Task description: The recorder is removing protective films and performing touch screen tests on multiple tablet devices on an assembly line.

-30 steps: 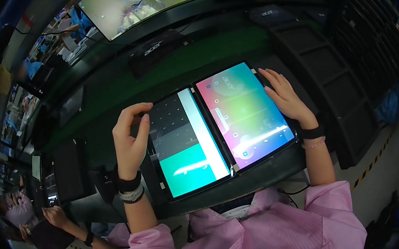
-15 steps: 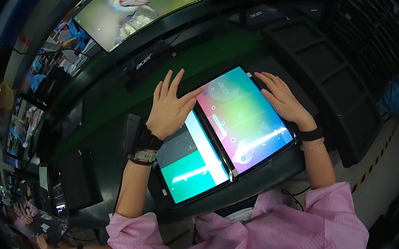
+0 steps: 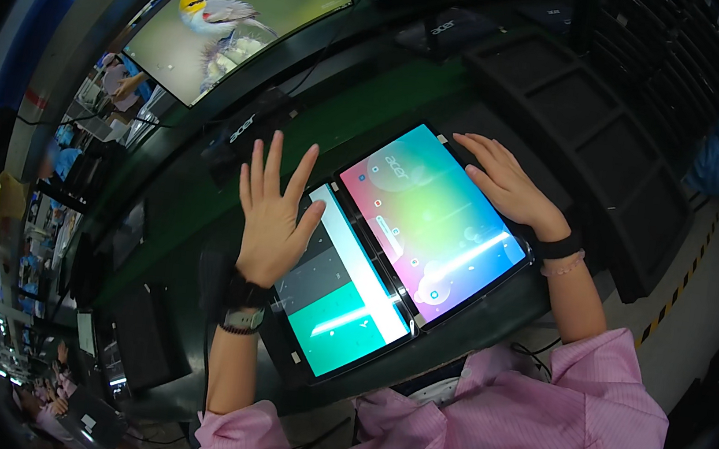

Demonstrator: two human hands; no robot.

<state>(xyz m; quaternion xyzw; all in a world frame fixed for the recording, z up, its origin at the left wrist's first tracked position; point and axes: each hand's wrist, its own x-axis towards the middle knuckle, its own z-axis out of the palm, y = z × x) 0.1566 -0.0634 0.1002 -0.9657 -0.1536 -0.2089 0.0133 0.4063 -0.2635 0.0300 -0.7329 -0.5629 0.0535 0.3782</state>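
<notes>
Two lit tablets lie side by side in front of me. The right tablet (image 3: 439, 225) shows a colourful home screen of pink, green and blue, with small icons. On the left tablet (image 3: 339, 329) the screen is split into white, dark grey and green areas. My left hand (image 3: 275, 228), fingers spread and holding nothing, hovers at the far left part of the left tablet and hides some of it. With fingers stretched out, my right hand (image 3: 510, 187) rests along the right tablet's right edge; whether it touches the tablet is hard to tell.
A monitor (image 3: 249, 30) with a bird picture stands at the far left. To the right lies a black compartmented tray (image 3: 602, 155), with stacked black trays (image 3: 671, 56) behind it. A flat black panel (image 3: 143, 333) lies left of me. Other people's hands show in the background.
My left hand has moved left, off the right tablet's screen edge and over to the left tablet's side. The right hand stays at the same edge.
</notes>
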